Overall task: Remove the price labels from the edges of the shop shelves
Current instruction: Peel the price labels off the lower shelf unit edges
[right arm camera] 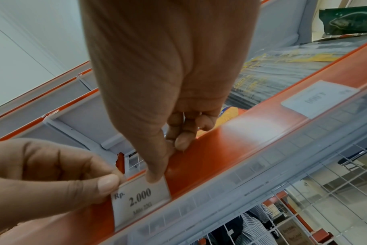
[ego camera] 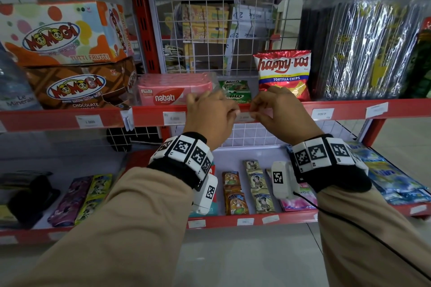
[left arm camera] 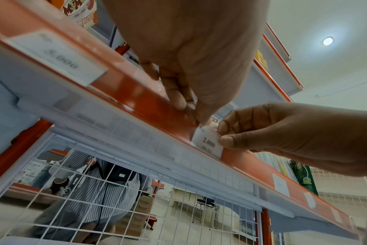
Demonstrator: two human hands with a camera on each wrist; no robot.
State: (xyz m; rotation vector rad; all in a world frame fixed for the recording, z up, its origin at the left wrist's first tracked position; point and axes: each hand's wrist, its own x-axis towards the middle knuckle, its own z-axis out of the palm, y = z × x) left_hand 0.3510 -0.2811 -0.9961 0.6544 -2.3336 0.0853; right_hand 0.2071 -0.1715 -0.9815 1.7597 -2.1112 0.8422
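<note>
A white price label [ego camera: 243,118] reading "Rp. 2.000" sits in the clear strip on the red shelf edge [ego camera: 291,109], below the Milo packs. My left hand [ego camera: 233,111] pinches its upper left corner; the thumb shows on the label [right arm camera: 140,199] in the right wrist view. My right hand [ego camera: 255,108] pinches the label's right side, thumb in front. In the left wrist view the label [left arm camera: 207,142] stands partly out of the strip between left hand [left arm camera: 191,112] and right hand [left arm camera: 224,134]. In the right wrist view my right hand [right arm camera: 163,159] comes from above and my left hand [right arm camera: 107,184] from the left.
More labels sit on the same edge: one [ego camera: 174,118] left of my hands, another [ego camera: 89,121] farther left, and others [ego camera: 322,113] to the right. Nabati wafers [ego camera: 168,94], Milo packs [ego camera: 235,93] and a chips bag [ego camera: 283,74] stand just behind. A lower shelf [ego camera: 245,222] carries labels too.
</note>
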